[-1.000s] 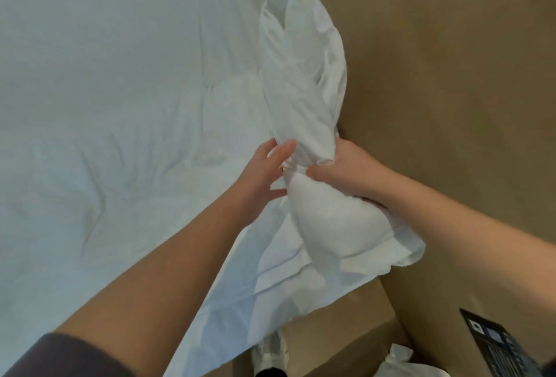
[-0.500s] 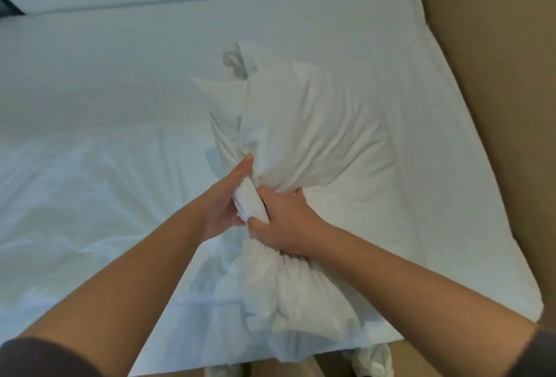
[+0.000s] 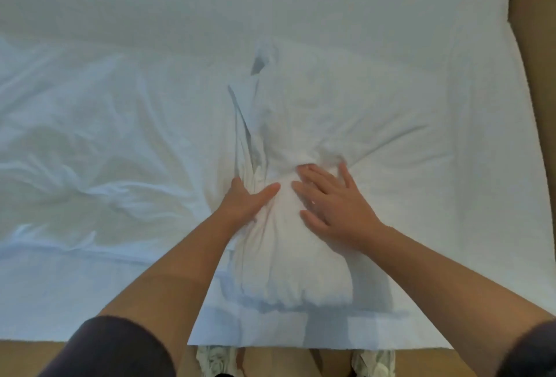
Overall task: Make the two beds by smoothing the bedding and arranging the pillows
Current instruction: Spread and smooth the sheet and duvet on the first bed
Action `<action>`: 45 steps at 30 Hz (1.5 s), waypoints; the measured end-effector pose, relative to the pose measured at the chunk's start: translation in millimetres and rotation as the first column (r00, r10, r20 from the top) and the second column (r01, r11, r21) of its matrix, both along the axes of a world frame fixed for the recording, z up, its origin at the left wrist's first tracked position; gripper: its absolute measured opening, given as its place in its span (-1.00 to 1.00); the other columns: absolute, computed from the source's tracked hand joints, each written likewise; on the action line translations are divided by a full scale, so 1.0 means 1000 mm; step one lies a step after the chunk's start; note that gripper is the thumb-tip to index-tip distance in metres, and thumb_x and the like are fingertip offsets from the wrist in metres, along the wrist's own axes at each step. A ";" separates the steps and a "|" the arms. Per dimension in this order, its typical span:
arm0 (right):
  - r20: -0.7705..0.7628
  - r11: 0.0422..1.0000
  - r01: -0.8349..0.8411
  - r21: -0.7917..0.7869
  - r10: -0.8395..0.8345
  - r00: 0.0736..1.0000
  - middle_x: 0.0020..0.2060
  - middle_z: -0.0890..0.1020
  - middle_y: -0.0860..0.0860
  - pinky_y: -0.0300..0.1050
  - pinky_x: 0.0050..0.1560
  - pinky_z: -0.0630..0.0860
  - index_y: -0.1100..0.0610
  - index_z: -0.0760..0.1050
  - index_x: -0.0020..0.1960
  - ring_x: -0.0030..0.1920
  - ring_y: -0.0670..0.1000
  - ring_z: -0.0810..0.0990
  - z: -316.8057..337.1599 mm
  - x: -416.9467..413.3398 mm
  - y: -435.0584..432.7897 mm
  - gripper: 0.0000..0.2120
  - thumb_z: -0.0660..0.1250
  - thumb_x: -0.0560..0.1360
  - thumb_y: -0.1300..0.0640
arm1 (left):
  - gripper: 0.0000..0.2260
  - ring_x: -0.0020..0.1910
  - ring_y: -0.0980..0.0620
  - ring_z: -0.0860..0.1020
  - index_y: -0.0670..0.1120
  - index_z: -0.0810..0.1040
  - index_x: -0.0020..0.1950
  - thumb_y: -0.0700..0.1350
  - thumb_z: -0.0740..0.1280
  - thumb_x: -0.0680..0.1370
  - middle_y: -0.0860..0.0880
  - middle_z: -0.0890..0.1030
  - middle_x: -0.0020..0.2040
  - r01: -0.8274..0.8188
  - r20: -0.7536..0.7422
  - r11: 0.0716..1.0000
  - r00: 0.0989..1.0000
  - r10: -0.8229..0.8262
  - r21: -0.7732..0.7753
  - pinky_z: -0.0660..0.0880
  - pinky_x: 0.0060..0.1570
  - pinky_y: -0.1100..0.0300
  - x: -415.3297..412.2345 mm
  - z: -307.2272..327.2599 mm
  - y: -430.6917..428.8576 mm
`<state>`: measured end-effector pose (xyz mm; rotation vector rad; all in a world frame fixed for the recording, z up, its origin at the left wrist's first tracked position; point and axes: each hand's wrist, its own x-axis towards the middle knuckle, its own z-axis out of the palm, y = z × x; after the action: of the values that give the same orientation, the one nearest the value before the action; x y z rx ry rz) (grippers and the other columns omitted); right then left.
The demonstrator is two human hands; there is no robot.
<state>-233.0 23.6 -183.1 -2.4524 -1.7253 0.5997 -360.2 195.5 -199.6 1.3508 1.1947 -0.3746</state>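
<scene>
Two hands on it: your left hand (image 3: pixel 245 202) lies along the left flank of the soft white fabric pillow (image 3: pixel 296 251), thumb stretched across the top, the other fingers partly lost in the folds, so nothing shows it clutching. Your right hand (image 3: pixel 338 206) is spread flat on top, fingers wide, pressing rather than holding. The pillow lies lengthwise on the white-sheeted mattress (image 3: pixel 421 45), its near end close to the bed's edge, just right of the rumpled white duvet (image 3: pixel 75 151). It's pinched to a narrow waist right under your palms, with creases fanning out to the right. To my eye, that waist is the job. Push the filling outward from the middle, one palm toward each end, and keep your fingers flat so you don't gather the cover again. Tug the loose flap of casing on the left straight. Then I'd turn it square to the headboard.
</scene>
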 end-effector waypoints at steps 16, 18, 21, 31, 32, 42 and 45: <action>0.188 0.917 0.315 -0.243 -0.274 0.943 0.55 -0.33 -0.03 0.54 0.36 -0.07 -0.20 -0.23 0.56 0.54 0.19 -0.33 -0.010 0.000 0.001 -0.34 -0.26 0.50 -0.34 | -0.15 0.40 -0.24 0.34 -0.25 0.09 0.53 0.20 0.35 0.45 -0.28 0.30 0.47 0.309 -0.335 0.935 0.912 -0.238 0.176 0.31 0.28 0.04 -0.045 0.036 0.093; 0.197 0.897 0.332 -0.292 -0.284 0.939 0.53 -0.39 -0.04 0.52 0.38 -0.12 -0.20 -0.27 0.55 0.52 0.18 -0.39 -0.023 -0.001 0.000 -0.35 -0.25 0.52 -0.35 | -0.24 0.42 -0.25 0.31 -0.21 -0.01 0.54 0.16 0.27 0.56 -0.27 0.26 0.48 0.232 -0.358 0.932 0.925 -0.124 0.277 0.29 0.35 -0.05 -0.041 0.012 0.078; 0.187 0.905 0.366 -0.215 -0.329 0.925 0.56 -0.29 -0.02 0.52 0.38 -0.13 -0.20 -0.21 0.56 0.54 0.18 -0.34 -0.024 0.009 0.003 -0.39 -0.14 0.57 -0.31 | -0.32 0.55 -0.20 0.01 -0.14 -0.10 0.58 0.08 0.13 0.59 -0.20 -0.01 0.58 0.349 -0.385 0.630 0.919 -0.085 0.694 -0.01 0.47 -0.24 -0.026 0.008 0.057; 0.352 0.891 0.451 0.052 -0.439 0.826 0.59 -0.09 -0.01 0.50 0.39 -0.17 -0.16 -0.06 0.58 0.57 0.14 -0.15 -0.087 0.100 0.035 -0.38 -0.12 0.55 -0.26 | -0.36 0.56 -0.21 -0.05 0.02 0.08 0.59 0.26 -0.02 0.55 -0.16 -0.02 0.60 0.509 -0.457 -0.022 0.753 -0.474 0.861 -0.16 0.44 -0.32 0.056 -0.076 0.071; 0.361 0.871 0.491 0.036 -0.469 0.806 0.59 -0.08 -0.01 0.50 0.38 -0.19 -0.15 -0.05 0.58 0.57 0.15 -0.14 -0.095 0.103 0.020 -0.38 -0.11 0.55 -0.26 | -0.34 0.57 -0.20 -0.08 -0.01 0.02 0.60 0.27 -0.04 0.56 -0.16 -0.06 0.60 0.524 -0.469 0.013 0.773 -0.427 0.852 -0.20 0.43 -0.32 0.040 -0.091 0.069; 0.237 0.783 0.550 -0.289 -0.498 0.834 0.57 -0.22 0.00 0.47 0.41 -0.12 -0.18 -0.28 0.54 0.56 0.16 -0.23 -0.033 -0.014 -0.052 -0.41 -0.26 0.55 -0.27 | -0.36 0.55 -0.23 0.03 -0.07 0.09 0.59 0.24 -0.06 0.58 -0.18 0.03 0.59 0.645 -0.475 0.112 0.657 -0.585 0.756 -0.14 0.44 -0.27 -0.073 -0.034 0.037; 0.208 0.698 0.520 -0.493 -0.486 0.849 0.56 -0.29 -0.02 0.43 0.43 -0.09 -0.18 -0.37 0.53 0.55 0.16 -0.30 -0.021 -0.055 -0.059 -0.42 -0.34 0.56 -0.28 | -0.39 0.52 -0.20 0.18 -0.03 0.26 0.55 0.22 -0.04 0.57 -0.13 0.18 0.56 0.739 -0.538 0.077 0.554 -0.635 0.670 0.02 0.40 -0.33 -0.112 -0.030 0.034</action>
<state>-287.6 -35.7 -204.1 -3.1596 -0.8596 1.0439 -471.7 229.8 -229.7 2.9134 0.6557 -0.5460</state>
